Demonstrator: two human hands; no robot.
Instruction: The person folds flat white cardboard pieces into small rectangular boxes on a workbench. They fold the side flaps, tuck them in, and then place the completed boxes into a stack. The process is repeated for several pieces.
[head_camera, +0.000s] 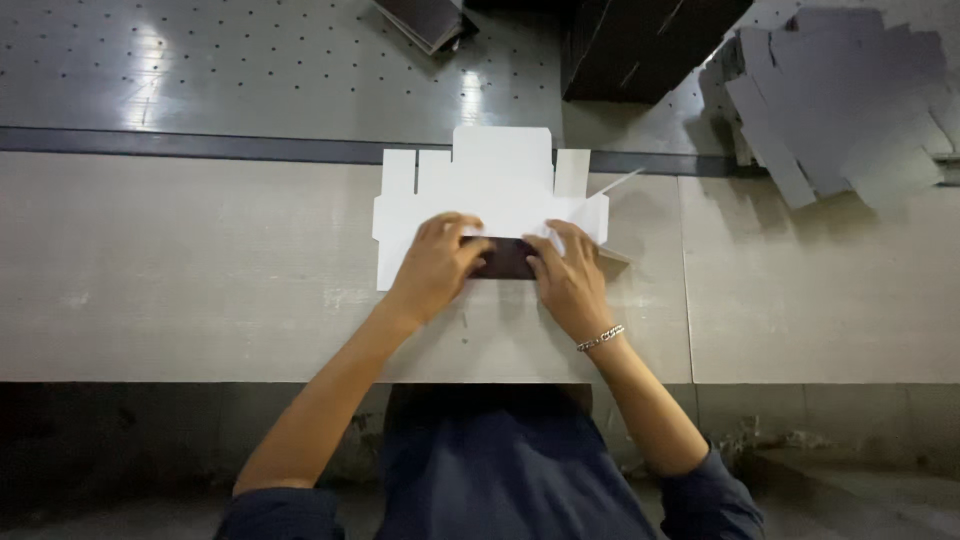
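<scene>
A flat white die-cut cardboard box blank (500, 185) lies on the pale worktable (200, 280), its tabs pointing away from me. Its near flap is folded up, showing a dark brown underside (505, 258) between my hands. My left hand (435, 268) presses on the left end of that folded flap, fingers curled over the edge. At the flap's right end, my right hand (570, 280), with a silver bracelet at the wrist, pinches the fold. The blank's right side flap is lifted slightly off the table.
A stack of grey flat box blanks (840, 100) lies at the back right. A dark box (640, 45) and some dark sheets (425, 20) rest on the perforated metal surface (200, 70) behind the table. The table's near edge runs just below my forearms.
</scene>
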